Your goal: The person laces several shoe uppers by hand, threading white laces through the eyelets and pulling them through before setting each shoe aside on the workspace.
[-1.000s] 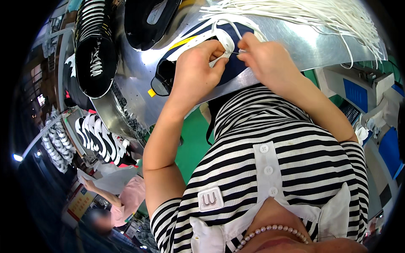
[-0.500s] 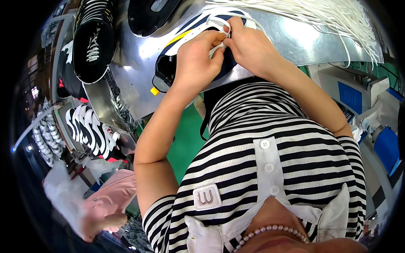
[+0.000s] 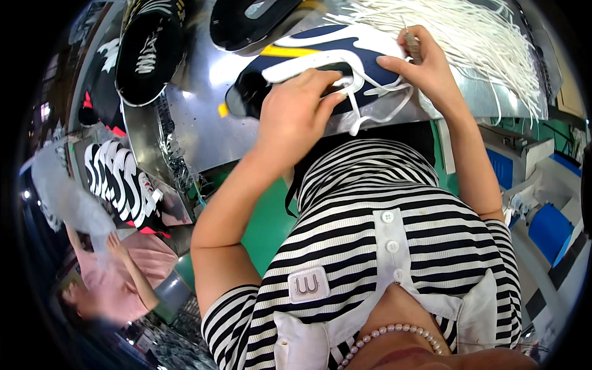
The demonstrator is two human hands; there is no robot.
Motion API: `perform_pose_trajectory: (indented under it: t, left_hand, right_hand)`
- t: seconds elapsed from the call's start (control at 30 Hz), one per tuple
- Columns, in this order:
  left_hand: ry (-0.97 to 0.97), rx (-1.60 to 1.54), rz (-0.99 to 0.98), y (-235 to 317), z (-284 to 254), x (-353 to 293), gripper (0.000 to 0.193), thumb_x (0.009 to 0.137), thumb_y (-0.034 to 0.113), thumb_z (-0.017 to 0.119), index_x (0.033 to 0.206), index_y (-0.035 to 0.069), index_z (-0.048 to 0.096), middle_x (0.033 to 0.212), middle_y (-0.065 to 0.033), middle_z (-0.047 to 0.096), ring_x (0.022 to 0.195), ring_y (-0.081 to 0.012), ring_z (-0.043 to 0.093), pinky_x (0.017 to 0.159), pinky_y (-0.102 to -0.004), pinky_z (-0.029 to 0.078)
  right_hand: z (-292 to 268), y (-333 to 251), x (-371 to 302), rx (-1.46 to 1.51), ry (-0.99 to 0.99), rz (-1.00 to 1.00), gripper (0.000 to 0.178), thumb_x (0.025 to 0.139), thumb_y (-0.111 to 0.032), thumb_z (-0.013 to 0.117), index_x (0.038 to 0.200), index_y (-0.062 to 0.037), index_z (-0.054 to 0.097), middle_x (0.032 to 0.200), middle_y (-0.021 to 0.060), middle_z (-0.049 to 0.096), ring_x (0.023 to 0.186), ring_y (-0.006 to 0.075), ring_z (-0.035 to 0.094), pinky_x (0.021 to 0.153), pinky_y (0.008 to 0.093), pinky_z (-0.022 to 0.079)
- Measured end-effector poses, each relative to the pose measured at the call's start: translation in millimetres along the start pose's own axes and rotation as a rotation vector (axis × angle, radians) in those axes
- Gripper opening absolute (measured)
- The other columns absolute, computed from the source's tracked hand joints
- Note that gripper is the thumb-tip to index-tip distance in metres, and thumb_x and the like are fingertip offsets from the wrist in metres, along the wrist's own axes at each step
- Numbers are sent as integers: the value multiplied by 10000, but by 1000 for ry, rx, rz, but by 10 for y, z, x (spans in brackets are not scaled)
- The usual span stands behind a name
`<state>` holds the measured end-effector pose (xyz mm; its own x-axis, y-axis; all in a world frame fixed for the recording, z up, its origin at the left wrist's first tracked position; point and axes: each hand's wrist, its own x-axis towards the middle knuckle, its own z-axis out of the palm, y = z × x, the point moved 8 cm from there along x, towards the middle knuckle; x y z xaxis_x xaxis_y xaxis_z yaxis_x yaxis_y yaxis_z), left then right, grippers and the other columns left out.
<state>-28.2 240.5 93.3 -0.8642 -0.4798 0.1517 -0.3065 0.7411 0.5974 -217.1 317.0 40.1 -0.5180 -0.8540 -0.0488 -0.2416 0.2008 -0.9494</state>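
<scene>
A shiny metal table (image 3: pixel 213 139) stretches out before a person in a striped shirt (image 3: pixel 456 246). A heap of white laces (image 3: pixel 450 40) spreads over the table's right part, loose ends trailing toward the right edge. A black shoe upper (image 3: pixel 139 80) sits at the left edge. The navy, white and yellow upper (image 3: pixel 308 60) lies near the middle of the near edge. The left hand (image 3: pixel 295 111) grips it at the opening (the fingertips are partly hidden). The right hand (image 3: pixel 428 68), by its right end, clasps a brownish tool (image 3: pixel 412 47). A white lace (image 3: pixel 355 110) loops from the opening toward the near edge. The shirt's square patch (image 3: pixel 309 285) bears one dark stylised mark (apparently a letter). A yellow tab (image 3: pixel 222 110) juts from the upper's left end.
</scene>
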Motion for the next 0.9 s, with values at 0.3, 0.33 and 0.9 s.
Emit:
perform_pose_trajectory:
  t: [0.3,0.33,0.9]
  left_hand:
    - [-457,-789,-840,-598,374,-44,337,874,332,710,1029,33,709,1004,-33,685,951,-118,578,959,-266,378]
    - [-464,-832,-814,-606,388,17,292,859,292,729,999,36,713,958,-19,689,910,-109,584,943,-258,381]
    - [-175,-182,-292,-613,159,220,174,852,160,706,937,10,727,852,-80,724,720,-134,643,697,-271,506]
  right_hand:
    - [196,-129,-38,7,-27,-65,425,771,-273,824,984,-50,532,826,-11,526,751,73,458,665,209,393]
    - [212,-139,-38,23,-23,-65,418,777,-273,819,984,-49,534,824,-7,535,745,72,469,654,209,398]
    - [183,161,-125,266,-94,254,336,833,-345,739,1002,-126,548,738,-20,560,649,35,483,545,194,315]
